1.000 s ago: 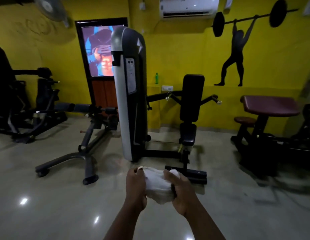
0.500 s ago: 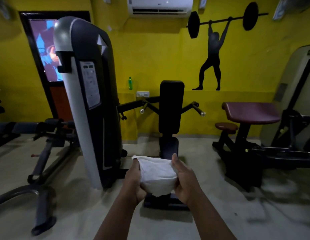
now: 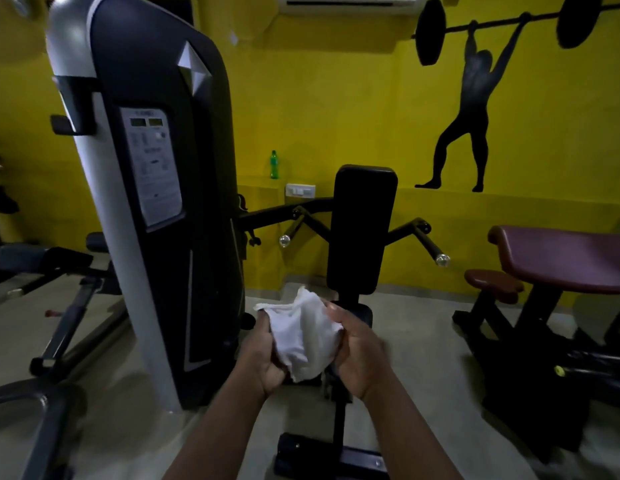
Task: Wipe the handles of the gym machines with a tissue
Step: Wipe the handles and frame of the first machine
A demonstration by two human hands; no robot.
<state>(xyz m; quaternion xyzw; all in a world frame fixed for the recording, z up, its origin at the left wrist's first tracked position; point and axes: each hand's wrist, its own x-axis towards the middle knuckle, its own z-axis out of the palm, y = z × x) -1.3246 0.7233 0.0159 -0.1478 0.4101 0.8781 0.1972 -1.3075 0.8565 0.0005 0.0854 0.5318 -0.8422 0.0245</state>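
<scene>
Both hands grip tissue | white, crumpled | machine handles untouched

A white, crumpled tissue is bunched between the left hand and the right hand, which both grip it. The machine's two black, chrome-capped handles slant downward, well apart from the tissue: the left handle at its 12 o'clock, the right handle at 2 o'clock.
</scene>
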